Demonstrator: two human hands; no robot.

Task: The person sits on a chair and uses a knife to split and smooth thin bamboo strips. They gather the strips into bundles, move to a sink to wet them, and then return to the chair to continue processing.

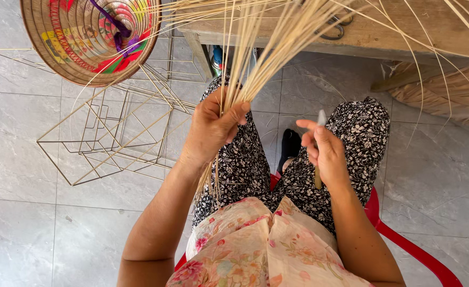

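Centre frame, the left hand (213, 127) has its fingers clamped around a bundle of strips (255, 58) that fans toward the top. Just right, the right hand (325, 154) curls tight on a knife (319, 159). Upper left: wire frames (117, 133), then a hat (90, 37).

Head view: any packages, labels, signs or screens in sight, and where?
No signs or screens show.
Possible container: under the wooden table at top centre, mostly hidden, blue and red; its kind cannot be told.
Nothing else packaged: the left hand grips a bundle of pale strips, the right hand a small tool.
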